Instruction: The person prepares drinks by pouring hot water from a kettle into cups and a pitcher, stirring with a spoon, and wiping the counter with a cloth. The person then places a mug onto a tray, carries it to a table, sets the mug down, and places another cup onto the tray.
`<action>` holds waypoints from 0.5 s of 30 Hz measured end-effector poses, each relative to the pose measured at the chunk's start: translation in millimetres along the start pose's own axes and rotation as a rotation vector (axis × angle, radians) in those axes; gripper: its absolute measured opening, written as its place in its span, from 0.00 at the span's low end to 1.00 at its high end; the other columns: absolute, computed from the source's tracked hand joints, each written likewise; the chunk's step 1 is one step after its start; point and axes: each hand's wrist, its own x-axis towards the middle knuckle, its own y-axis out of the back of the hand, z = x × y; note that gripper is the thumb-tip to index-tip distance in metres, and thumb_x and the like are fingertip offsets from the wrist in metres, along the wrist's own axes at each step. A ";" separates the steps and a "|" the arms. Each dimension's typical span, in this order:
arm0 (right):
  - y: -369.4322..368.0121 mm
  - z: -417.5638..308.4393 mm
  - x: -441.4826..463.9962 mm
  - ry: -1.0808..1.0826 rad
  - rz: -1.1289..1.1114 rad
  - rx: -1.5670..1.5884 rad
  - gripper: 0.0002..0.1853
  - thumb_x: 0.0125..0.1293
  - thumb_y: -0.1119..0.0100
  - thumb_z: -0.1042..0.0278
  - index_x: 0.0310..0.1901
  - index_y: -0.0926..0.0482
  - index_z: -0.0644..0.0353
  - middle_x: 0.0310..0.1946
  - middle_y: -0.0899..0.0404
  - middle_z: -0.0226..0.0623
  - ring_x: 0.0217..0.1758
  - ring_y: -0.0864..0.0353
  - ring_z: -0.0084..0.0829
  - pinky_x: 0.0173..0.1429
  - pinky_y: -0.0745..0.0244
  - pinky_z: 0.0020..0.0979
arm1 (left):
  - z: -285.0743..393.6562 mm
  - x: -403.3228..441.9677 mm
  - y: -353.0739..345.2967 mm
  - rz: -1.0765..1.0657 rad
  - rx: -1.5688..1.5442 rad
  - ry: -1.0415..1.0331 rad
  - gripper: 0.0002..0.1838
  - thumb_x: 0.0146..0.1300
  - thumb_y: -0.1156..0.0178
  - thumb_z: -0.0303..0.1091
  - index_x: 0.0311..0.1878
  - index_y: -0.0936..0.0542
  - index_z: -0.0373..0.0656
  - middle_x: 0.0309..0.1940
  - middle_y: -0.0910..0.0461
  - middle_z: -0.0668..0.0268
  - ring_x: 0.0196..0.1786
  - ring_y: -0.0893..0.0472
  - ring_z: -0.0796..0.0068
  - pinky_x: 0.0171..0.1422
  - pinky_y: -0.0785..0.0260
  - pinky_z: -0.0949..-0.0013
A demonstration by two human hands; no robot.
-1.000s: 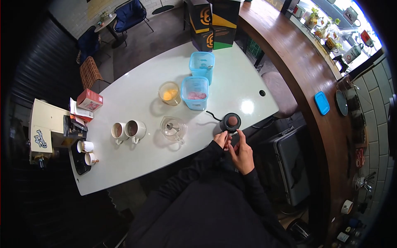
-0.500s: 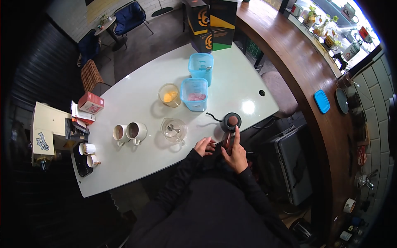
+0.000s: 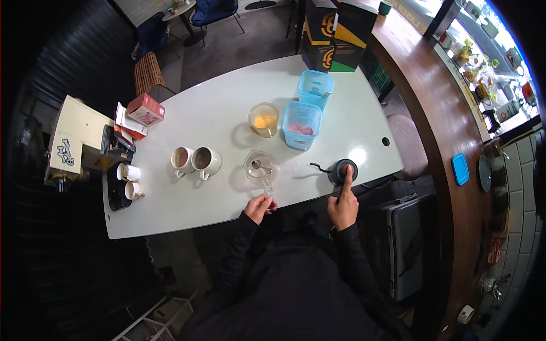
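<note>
My right hand is at the black gooseneck kettle near the table's front edge. Its index finger is stretched onto the lid, while the other fingers are curled where the handle is hidden beneath them. My left hand is at the front edge with fingers curled in; whatever they may hold is hidden. Just beyond it stands a clear glass pitcher, its handle pointing toward that hand and a metal utensil showing in it. Two white mugs with dark contents stand to the left.
Behind the pitcher is a glass with something orange inside. Two blue tubs stand beside it, the nearer one with pink contents. Dark boxes are at the far end. A beige machine stands left; a wooden counter curves along the right.
The view has shifted, so the table sits further right. My left hand has moved left, nearer the pitcher handle. My right index finger now lies further over the kettle lid.
</note>
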 end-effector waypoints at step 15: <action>19.0 50.7 19.9 0.217 0.112 0.084 0.45 0.51 0.47 0.86 0.72 0.47 0.46 0.36 0.21 0.52 0.35 0.20 0.51 0.38 0.27 0.43 | 10.1 20.6 47.1 0.461 0.018 -0.403 0.20 0.60 0.39 0.35 0.52 0.31 0.39 0.43 0.27 0.65 0.43 0.28 0.79 0.42 0.31 0.76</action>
